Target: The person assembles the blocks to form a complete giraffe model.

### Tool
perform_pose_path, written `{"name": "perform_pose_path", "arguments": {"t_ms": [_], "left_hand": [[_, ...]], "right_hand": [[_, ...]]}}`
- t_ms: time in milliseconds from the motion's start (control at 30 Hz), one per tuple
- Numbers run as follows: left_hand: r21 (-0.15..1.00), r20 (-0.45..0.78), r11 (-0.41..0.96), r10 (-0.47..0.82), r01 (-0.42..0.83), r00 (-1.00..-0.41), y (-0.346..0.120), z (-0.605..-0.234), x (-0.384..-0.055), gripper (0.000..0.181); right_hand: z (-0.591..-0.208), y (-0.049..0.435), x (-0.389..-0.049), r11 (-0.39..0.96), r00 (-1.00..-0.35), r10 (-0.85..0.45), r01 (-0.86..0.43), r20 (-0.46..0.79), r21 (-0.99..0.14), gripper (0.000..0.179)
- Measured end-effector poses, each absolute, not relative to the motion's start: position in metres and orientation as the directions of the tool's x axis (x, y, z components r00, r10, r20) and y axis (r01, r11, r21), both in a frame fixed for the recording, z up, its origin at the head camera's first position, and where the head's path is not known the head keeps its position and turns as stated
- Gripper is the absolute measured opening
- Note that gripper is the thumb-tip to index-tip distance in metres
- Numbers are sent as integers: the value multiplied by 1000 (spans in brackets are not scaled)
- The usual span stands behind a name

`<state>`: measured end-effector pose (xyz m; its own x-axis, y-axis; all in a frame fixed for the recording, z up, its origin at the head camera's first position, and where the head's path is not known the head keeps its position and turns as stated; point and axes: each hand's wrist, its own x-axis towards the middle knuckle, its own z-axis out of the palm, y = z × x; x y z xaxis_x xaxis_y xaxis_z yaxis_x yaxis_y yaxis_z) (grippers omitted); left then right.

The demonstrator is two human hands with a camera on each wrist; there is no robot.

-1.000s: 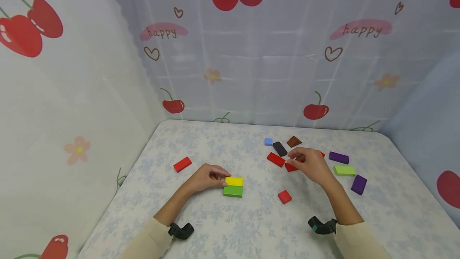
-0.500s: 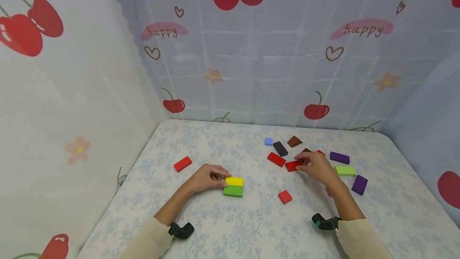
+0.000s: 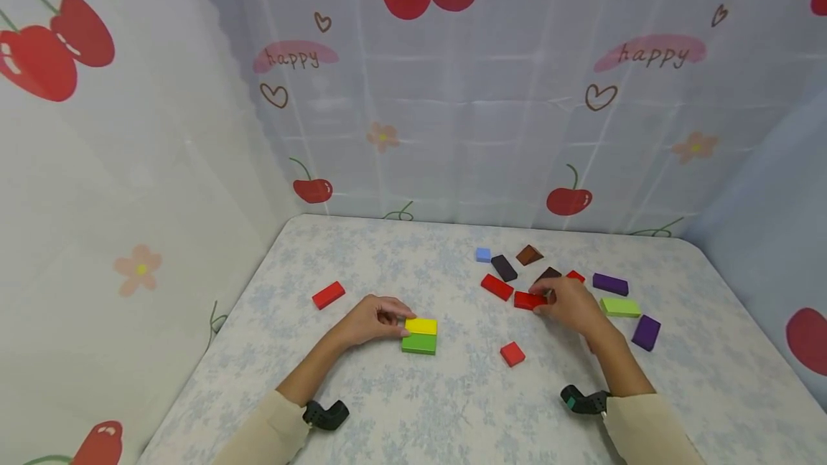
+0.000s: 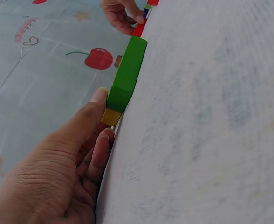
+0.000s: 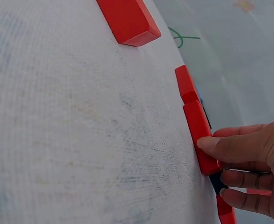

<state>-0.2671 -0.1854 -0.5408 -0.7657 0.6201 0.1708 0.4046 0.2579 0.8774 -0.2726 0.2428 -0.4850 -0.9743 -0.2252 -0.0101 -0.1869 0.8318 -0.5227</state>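
Observation:
My left hand (image 3: 371,319) pinches the left end of a yellow block (image 3: 423,326) between thumb and fingers. Right against its near side lies a green block (image 3: 418,344), which hides much of the yellow one in the left wrist view. My right hand (image 3: 570,303) pinches the right end of a red block (image 3: 526,300), with the thumb (image 5: 211,143) on the near face and the index finger behind. A second red block (image 3: 497,286) lies just left of it. Behind the right fingers a dark brown block (image 3: 549,273) is partly covered.
Beyond lie a black block (image 3: 504,268), a small blue block (image 3: 483,255) and a brown wedge (image 3: 530,255). To the right are purple blocks (image 3: 610,283) and a lime block (image 3: 620,307). A small red block (image 3: 512,354) sits nearer; another red block (image 3: 328,295) lies left.
My right hand has shifted slightly right and down onto the right end of the red block, uncovering the dark brown block behind. The left hand has stayed on the yellow block.

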Motion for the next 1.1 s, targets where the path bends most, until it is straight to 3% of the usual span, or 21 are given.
{"name": "perform_pose_path", "arguments": {"t_ms": [633, 1100], "left_hand": [[886, 146, 270, 607, 376, -781, -185, -539, -267, 31], [885, 155, 264, 609, 383, -778, -184, -540, -267, 31]], "right_hand": [[-471, 234, -268, 812, -952, -305, -267, 12, -518, 31], [-451, 190, -242, 756, -878, -453, -471, 156, -454, 30]]}}
